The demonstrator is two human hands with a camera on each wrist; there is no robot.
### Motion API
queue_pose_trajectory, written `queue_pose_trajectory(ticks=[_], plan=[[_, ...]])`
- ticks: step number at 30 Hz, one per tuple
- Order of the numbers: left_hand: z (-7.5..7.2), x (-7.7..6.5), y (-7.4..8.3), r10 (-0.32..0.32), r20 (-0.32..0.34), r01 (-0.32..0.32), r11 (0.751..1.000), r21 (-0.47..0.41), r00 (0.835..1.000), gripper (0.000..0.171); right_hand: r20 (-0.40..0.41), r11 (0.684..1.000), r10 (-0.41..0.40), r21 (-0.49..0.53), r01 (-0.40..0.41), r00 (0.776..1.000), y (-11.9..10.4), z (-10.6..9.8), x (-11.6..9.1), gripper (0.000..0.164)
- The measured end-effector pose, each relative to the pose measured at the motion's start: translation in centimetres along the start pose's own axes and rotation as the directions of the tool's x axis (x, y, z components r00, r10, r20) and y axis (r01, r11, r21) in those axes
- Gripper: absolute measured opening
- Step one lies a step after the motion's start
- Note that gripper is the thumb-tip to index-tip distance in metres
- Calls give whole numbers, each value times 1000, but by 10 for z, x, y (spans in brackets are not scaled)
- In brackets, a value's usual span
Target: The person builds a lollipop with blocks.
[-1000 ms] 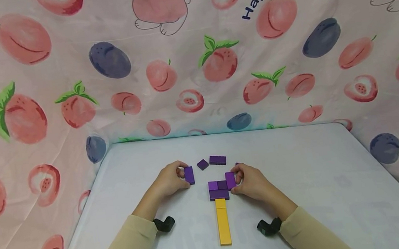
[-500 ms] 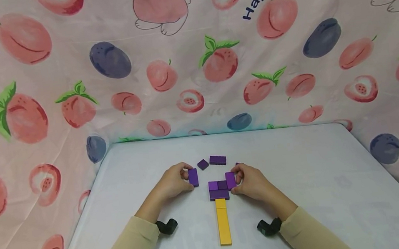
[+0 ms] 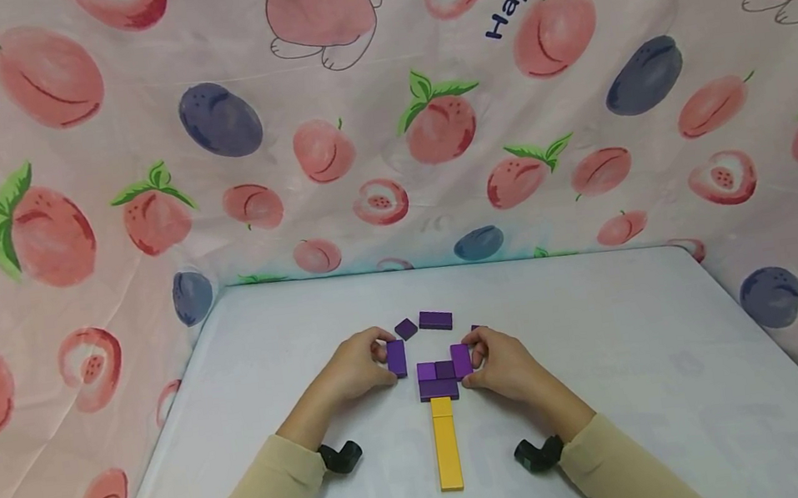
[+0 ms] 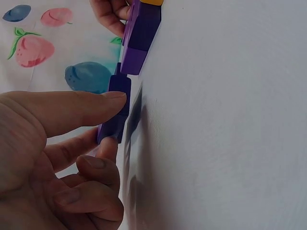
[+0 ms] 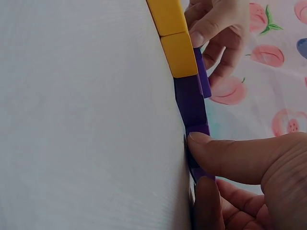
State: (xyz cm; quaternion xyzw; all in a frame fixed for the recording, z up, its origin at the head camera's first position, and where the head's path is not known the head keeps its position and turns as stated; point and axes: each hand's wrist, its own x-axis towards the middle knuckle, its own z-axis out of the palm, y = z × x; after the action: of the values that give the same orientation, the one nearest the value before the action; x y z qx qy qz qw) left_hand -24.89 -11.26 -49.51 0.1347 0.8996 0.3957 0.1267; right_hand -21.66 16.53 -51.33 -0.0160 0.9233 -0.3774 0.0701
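Peach-and-strawberry-print fabric (image 3: 349, 96) hangs behind a white tabletop (image 3: 637, 386). Head view: my left grip (image 3: 355, 366) pinches an oblong purple block (image 3: 397, 359), just left of a purple block cluster (image 3: 438, 389). My right grip (image 3: 511, 362) pinches a second purple block (image 3: 462, 361) at the cluster's right edge. Yellow blocks (image 3: 447, 453) line up end to end on its near side. Left wrist view: my left grip is narrowed around its block. Right wrist view: the cluster sits between my narrowed right grip and the yellow blocks.

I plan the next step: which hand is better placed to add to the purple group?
Probably left: the left hand pinches a block apart from the purple group; the right hand holds another block at its edge.
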Motion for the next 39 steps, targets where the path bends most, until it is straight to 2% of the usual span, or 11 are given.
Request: queue_pose_trajectory(ticks=[28,39], plan=[[11,-3,8,21,32,-22,999,26,999,59,-3,1000,9,-13,-9,1000,0,2,0,61],[14,0,6,17,39,-18,999,27,999,59,1,1000,4,-19,-4,1000,1,2,0,61]])
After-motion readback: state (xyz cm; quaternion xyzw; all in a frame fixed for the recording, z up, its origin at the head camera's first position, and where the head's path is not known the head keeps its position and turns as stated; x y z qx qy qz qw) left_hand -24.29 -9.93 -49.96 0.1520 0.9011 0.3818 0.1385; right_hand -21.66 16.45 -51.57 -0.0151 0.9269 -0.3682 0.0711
